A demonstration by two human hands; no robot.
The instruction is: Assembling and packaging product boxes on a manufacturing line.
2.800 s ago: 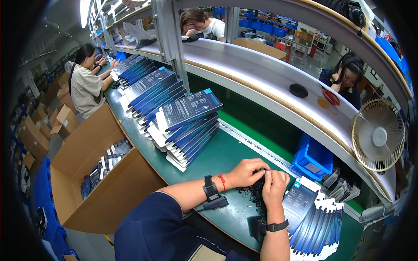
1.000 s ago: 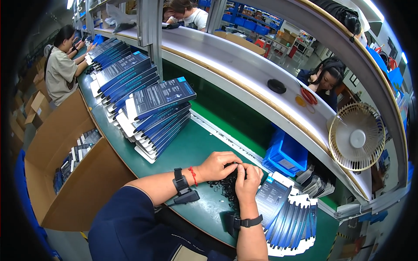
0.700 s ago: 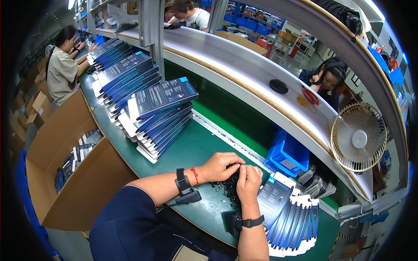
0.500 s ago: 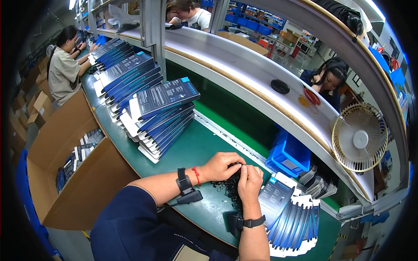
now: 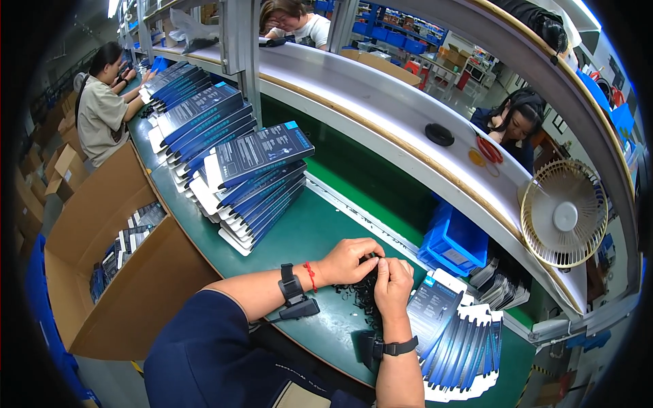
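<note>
Left hand point(image 5: 350, 260) and right hand point(image 5: 393, 282) meet fingertip to fingertip, pinching one small black part point(image 5: 373, 262) above the heap of black parts point(image 5: 364, 299) between them on the counter point(image 5: 306, 231); a slackened pinch would likely lose it in that heap.

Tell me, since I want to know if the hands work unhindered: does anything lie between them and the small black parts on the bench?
Nothing visible does. The left hand and right hand already meet over the pile of small black parts, fingers pinching some. The blue boxes lie off to the right.
</note>
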